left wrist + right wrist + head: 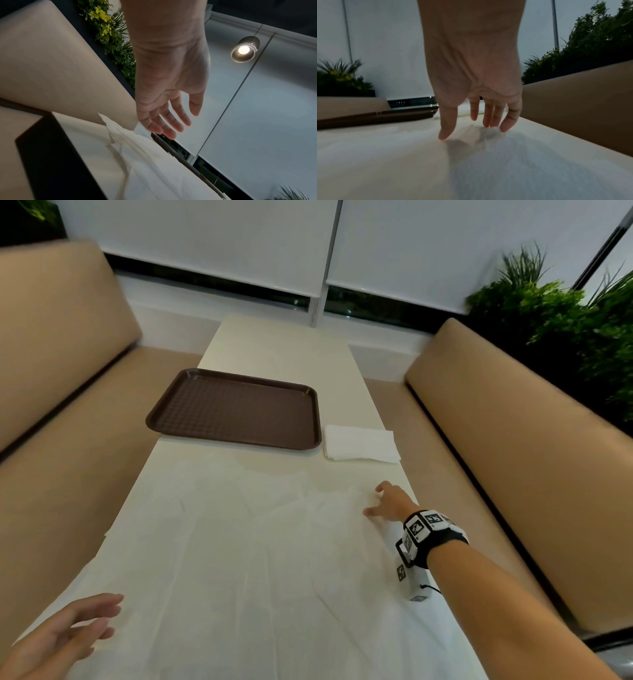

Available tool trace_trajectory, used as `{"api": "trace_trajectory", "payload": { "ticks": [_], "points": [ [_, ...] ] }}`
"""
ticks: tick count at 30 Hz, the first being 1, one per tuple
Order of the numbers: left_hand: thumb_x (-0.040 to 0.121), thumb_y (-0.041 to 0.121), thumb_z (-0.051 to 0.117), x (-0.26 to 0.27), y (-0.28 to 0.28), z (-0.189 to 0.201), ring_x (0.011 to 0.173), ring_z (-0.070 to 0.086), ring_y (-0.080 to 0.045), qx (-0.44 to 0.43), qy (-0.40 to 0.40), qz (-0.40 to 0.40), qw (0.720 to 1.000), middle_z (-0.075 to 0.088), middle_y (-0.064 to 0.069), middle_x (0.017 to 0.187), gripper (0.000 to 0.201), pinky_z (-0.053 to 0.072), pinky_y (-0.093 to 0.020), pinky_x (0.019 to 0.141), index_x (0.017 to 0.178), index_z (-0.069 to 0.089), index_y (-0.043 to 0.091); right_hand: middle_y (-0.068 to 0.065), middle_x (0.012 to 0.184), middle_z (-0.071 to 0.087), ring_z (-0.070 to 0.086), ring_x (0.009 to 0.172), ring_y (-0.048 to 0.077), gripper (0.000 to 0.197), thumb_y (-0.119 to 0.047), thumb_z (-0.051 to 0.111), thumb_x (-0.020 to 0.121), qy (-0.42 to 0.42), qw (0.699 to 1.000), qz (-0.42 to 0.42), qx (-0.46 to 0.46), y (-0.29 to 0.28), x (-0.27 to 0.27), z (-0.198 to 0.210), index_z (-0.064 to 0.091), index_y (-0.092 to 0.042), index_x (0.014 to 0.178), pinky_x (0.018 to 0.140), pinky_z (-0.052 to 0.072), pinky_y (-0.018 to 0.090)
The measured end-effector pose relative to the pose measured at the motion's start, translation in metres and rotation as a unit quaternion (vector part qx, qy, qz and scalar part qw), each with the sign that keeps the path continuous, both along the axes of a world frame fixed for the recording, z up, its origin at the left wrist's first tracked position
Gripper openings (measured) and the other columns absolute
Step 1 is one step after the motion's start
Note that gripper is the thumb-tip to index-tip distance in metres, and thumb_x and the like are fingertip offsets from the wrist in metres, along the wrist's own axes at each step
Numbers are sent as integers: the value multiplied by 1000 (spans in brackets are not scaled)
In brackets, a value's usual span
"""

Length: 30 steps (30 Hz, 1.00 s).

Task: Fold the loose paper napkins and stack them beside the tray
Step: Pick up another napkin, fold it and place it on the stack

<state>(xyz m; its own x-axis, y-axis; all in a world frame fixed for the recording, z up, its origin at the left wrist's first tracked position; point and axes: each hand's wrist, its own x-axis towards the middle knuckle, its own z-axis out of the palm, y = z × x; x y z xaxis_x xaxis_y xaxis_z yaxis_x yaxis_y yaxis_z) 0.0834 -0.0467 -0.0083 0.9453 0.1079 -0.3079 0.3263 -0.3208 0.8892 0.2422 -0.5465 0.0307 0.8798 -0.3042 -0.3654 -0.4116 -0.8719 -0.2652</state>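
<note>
Several loose white napkins (260,549) lie spread flat and overlapping across the near half of the cream table (274,347). A brown tray (236,409) sits at mid-table, and a folded white napkin stack (361,444) lies just to its right. My right hand (387,501) reaches over the far right corner of the loose napkins, fingers spread and straight, the fingertips (444,136) touching the paper (488,169). My left hand (72,628) hovers open at the near left, palm up and empty, above crumpled napkin edges (137,155).
Tan padded benches (513,422) flank the table on both sides. Green plants (565,313) stand behind the right bench. White window blinds (212,241) hang at the far end. A pendant lamp (243,50) glows overhead in the left wrist view.
</note>
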Motion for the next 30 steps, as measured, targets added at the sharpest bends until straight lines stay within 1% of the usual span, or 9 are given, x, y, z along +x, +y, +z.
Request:
{"api": "trace_trajectory", "payload": {
  "ticks": [2,4,7,9,11,18,21,25,30],
  "points": [
    [93,-4,46,2,-6,3,69,67,-3,1,-16,-19,1000,70,21,85,62,51,-23,65,80,69,52,12,130,51,50,120,27,69,-32,75,80,-3,1000,-14,11,0,-1,-3,40,-5,133,93,40,29],
    [93,-3,47,3,-11,7,71,68,-6,-3,-26,-23,999,70,20,85,56,50,-31,70,82,71,47,9,120,56,52,113,25,56,-29,74,81,-1,1000,-13,6,1,0,-4,49,-4,125,88,40,27],
    [93,-3,46,3,-13,6,84,68,-22,-9,-24,-23,999,72,13,88,46,46,-40,77,86,73,34,-3,82,50,48,87,20,29,-29,74,81,-10,1000,3,0,1,-2,-1,53,-10,88,63,36,21],
    [93,-4,46,3,-13,6,88,66,-28,-21,-17,-16,999,72,6,91,41,46,-42,78,89,72,28,-6,70,43,45,73,16,33,-23,74,80,-42,998,-13,36,-2,-3,2,43,-15,69,54,30,19],
    [93,-4,46,2,-11,6,80,68,-20,-17,-21,-18,999,72,10,88,48,47,-37,74,83,73,35,-6,67,42,40,63,12,39,-19,75,79,-94,993,-12,64,-3,-3,9,39,-18,63,52,29,20],
    [94,-7,42,9,0,4,64,66,-1,-32,2,-18,999,67,-1,101,38,44,-35,74,95,66,22,-1,87,64,53,79,13,9,-21,69,85,-183,980,45,62,7,-24,56,67,-12,87,59,37,21],
    [94,-6,43,14,2,3,64,66,1,-23,-10,-24,999,70,4,94,49,49,-20,64,87,72,32,-5,92,66,54,86,9,12,-23,70,85,-213,972,95,31,11,-36,75,75,-12,90,73,40,23],
    [95,-5,42,16,-1,11,67,65,2,-29,-27,-45,998,69,22,82,63,47,-9,56,80,71,49,-3,92,73,61,80,8,12,-19,68,87,-263,958,115,21,15,-47,95,76,-14,94,67,41,8],
    [94,-6,43,17,-10,20,68,65,2,-34,-64,-74,995,70,22,83,64,48,-8,58,81,71,50,-1,82,73,66,80,14,11,-21,64,89,-297,947,122,0,20,-55,112,75,-19,88,68,48,23]
  ]
}}
